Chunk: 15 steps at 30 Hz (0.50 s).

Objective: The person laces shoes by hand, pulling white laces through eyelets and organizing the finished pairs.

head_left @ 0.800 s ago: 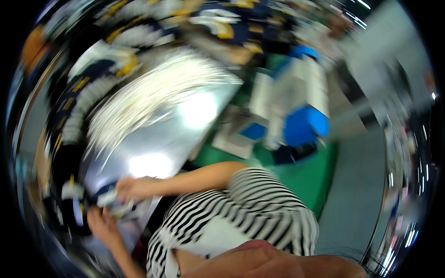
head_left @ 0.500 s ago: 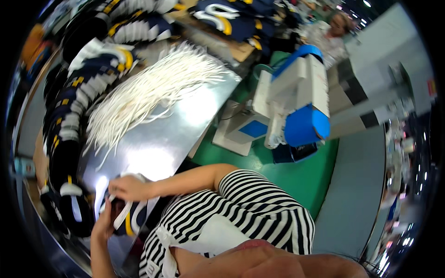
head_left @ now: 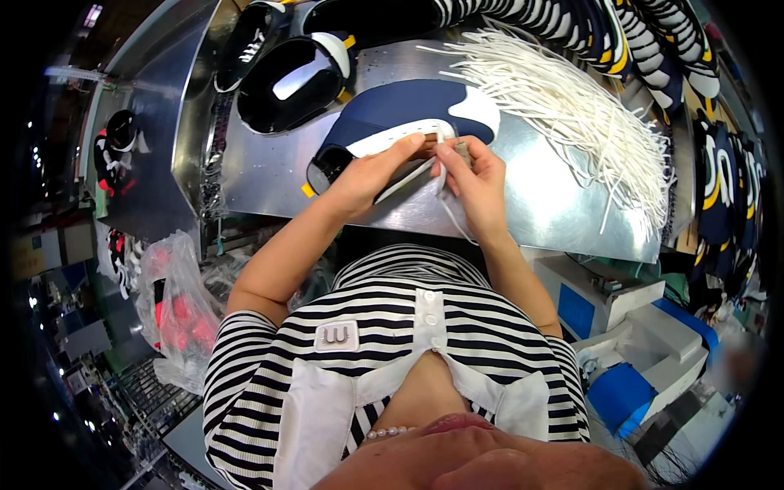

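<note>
Navy-white shoe upper [head_left: 380,114] | left fingers [head_left: 400,150] pinching its edge | right fingers [head_left: 461,166] pinching white lace [head_left: 442,180]

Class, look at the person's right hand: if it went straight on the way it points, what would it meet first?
Most likely the navy-and-white shoe upper, just ahead of the right hand; this single view leaves the depth between them unclear.
</note>
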Tool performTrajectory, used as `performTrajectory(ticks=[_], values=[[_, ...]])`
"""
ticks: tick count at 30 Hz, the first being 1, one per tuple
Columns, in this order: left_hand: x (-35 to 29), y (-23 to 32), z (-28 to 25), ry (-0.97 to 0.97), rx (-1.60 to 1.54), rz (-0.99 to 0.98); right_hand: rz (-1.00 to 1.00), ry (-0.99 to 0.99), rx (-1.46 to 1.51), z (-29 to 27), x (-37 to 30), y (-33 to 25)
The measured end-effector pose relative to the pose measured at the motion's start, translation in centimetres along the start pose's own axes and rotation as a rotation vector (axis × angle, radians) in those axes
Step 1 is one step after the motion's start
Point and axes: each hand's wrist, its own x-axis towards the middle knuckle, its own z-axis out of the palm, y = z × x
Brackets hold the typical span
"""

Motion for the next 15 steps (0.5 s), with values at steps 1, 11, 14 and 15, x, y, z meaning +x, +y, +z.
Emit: performTrajectory(ticks=[1, 11, 14, 15], values=[[-0.4, 0.3, -0.1, -0.009, 0.009, 0.010, 0.014, -0.003, -0.006, -0.1, -0.1, -0.1], [0.8, -1.4, 1.4, 0.224, 0.065, 0.242, 0.026, -0.058, -0.240, -0.8, -1.1, -1.5], [0.6, -1.5, 1.9, 0.341, 0.009, 0.238, -0.071, -0.031, -0.261, -0.7, -1.9, -2.2], [0.6, -1.5, 1.8, 0.333, 0.015, 0.240, -0.117, -0.010, -0.264, -0.8, -2.0, -2.3]])
